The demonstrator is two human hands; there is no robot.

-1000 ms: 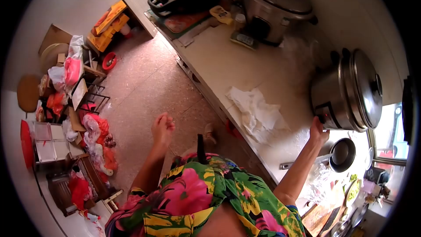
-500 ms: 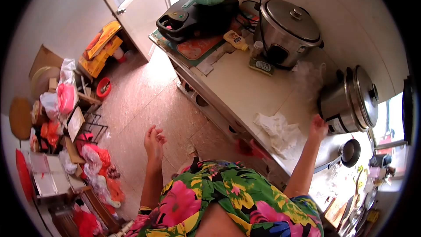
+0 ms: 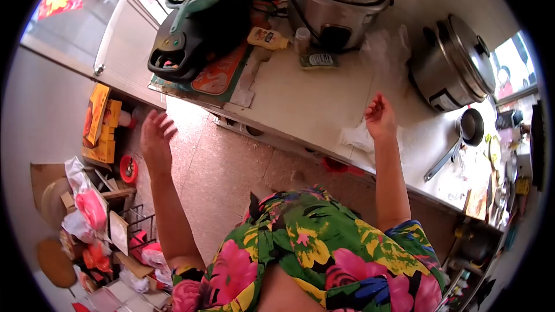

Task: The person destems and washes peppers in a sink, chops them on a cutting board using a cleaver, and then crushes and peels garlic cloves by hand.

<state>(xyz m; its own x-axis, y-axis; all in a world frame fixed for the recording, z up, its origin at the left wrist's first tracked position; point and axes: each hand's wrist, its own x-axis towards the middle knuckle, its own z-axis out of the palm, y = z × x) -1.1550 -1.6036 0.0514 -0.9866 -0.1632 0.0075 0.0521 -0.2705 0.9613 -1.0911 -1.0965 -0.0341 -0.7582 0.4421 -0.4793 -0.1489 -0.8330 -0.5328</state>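
The left hand (image 3: 157, 140) is held out over the floor (image 3: 231, 164), fingers loosely spread, gripping nothing. The right hand (image 3: 380, 118), also unladen, has its fingers slightly curled and hangs above the tabletop (image 3: 300, 98), partly hiding the crumpled white sheet (image 3: 355, 137), paper or cloth. Beyond lie a clear bag (image 3: 383, 52) and a green packet (image 3: 318, 61), with a jar (image 3: 302, 40) just beside the cooker (image 3: 341, 14). Rightward, the pot (image 3: 442, 75) stands near the pan (image 3: 472, 127). Farther left, a strainer (image 3: 213, 0) rests on a black appliance (image 3: 222, 29).
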